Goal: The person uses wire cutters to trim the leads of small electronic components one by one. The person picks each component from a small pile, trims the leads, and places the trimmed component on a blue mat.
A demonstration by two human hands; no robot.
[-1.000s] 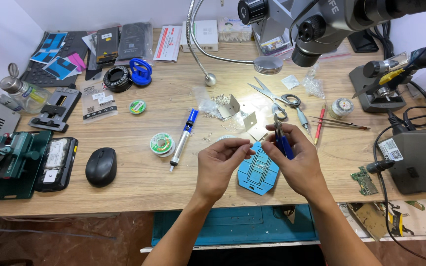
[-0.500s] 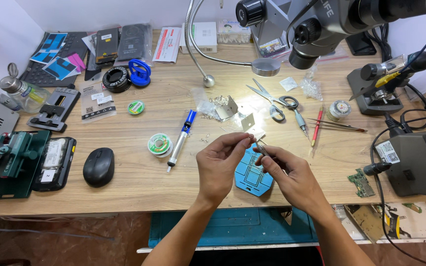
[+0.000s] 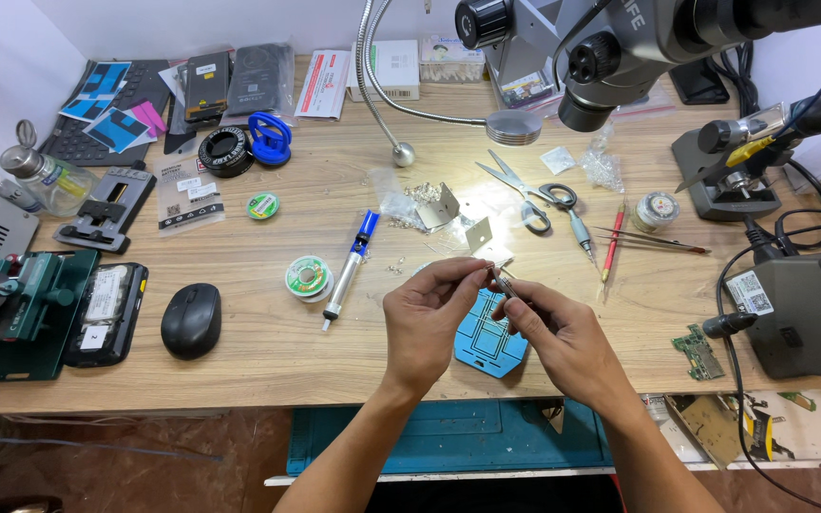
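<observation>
A black computer mouse (image 3: 191, 319) lies near the left, beside a green clamp fixture (image 3: 21, 309). Farther back sit a blue suction cup (image 3: 269, 139) and a black round case (image 3: 226, 150). Scissors (image 3: 525, 190) lie mid-bench, with a microscope head (image 3: 620, 43) above them. At the right stand 1 grey soldering station (image 3: 814, 304) and a small green circuit board (image 3: 696, 350).

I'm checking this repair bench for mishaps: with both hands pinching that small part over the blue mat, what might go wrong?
1. The tiny part, pinched between the left hand and right hand, is held above the blue mat; it might slip and vanish among the loose bits.
2. The open scissors lie just beyond the hands, so a reach forward could catch a blade.
</observation>
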